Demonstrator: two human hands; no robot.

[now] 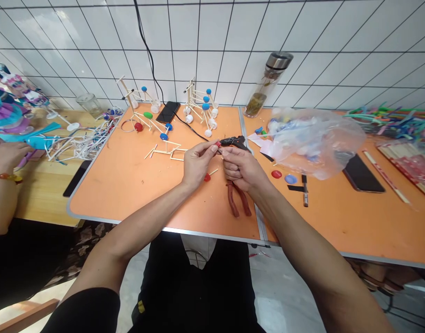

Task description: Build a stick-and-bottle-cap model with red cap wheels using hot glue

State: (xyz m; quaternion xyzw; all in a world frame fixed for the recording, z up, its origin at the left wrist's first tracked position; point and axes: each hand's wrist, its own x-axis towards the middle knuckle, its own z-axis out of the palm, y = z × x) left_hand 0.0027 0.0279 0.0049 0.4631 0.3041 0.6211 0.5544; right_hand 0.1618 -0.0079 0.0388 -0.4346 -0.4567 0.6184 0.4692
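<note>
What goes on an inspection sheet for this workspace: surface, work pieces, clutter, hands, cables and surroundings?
Surface: orange tabletop, crowded towards the wall.
Work pieces: disc-and-stick models near the wall; pliers, their tips hidden behind the right hand.
Clutter: plastic bag, dark phone to its right, tall bottle by the wall.
Hands: left hand pinches a small red piece; right hand beside it, hold unclear.
Cables: black cable drops from above, crosses the tabletop towards the hands; end hidden.
Surroundings: tiled wall behind; another person's arm at left.
</note>
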